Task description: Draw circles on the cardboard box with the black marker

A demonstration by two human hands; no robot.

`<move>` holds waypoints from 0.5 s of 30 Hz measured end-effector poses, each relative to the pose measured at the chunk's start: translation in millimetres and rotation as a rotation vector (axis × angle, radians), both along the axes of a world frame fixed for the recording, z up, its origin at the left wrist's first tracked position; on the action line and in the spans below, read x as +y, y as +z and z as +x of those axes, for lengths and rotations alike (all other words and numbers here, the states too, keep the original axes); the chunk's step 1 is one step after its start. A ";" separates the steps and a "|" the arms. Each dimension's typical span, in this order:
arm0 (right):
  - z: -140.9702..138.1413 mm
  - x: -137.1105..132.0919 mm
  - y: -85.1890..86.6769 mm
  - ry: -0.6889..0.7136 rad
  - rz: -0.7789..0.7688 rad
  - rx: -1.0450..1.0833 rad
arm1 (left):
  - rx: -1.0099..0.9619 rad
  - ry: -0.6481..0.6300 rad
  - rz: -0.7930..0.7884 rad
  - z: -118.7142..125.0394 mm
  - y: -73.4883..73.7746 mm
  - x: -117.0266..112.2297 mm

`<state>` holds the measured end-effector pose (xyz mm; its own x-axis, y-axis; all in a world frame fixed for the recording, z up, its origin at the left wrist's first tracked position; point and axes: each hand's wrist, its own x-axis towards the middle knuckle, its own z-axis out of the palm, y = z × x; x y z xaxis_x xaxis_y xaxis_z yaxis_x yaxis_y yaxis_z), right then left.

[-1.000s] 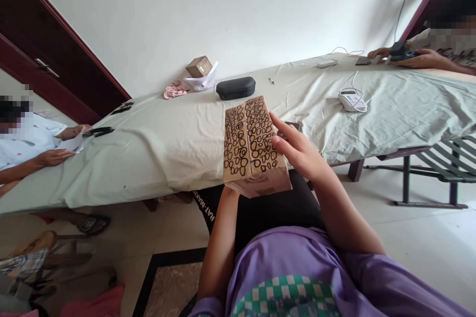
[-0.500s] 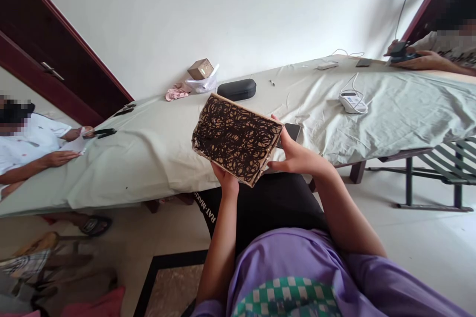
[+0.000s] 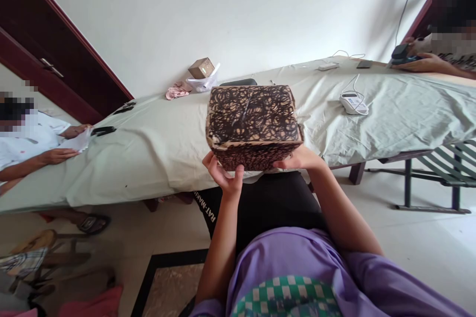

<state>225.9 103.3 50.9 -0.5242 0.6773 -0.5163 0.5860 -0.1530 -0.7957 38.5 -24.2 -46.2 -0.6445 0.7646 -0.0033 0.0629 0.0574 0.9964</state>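
Note:
I hold a cardboard box [image 3: 253,121] covered in black marker scribbles up over my lap, in front of the cloth-covered table [image 3: 156,148]. My left hand [image 3: 225,178] grips its lower left corner from beneath, fingers curled against the near face. My right hand [image 3: 299,159] supports the lower right corner, its fingers tucked under the box. The densely scribbled top and near faces point toward me.
On the table lie a small brown box [image 3: 201,67] on a plastic bag, pink cloth [image 3: 176,92], a black case [image 3: 238,82] partly behind my box, and a white device [image 3: 353,102] with cable. One person sits at the left [image 3: 33,143], another at the far right [image 3: 439,54]. A green chair [image 3: 442,168] stands right.
I have turned the box in my hands: a second ago its circle-patterned face was up, then a scribbled face tilted into view, and now it sits level with both hands beneath its lower corners.

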 end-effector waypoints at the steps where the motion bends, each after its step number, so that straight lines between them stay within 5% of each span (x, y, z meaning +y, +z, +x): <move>1: 4.2 1.9 -0.2 -0.015 -0.049 0.016 | 0.036 -0.038 0.027 -1.2 2.5 0.0; 6: 17.6 7.3 3.3 -0.058 -0.173 0.110 | 0.074 -0.213 0.130 -13.1 26.2 11.6; 15: 24.5 5.1 6.5 0.068 -0.251 0.156 | 0.202 -0.272 0.149 -42.0 65.6 38.1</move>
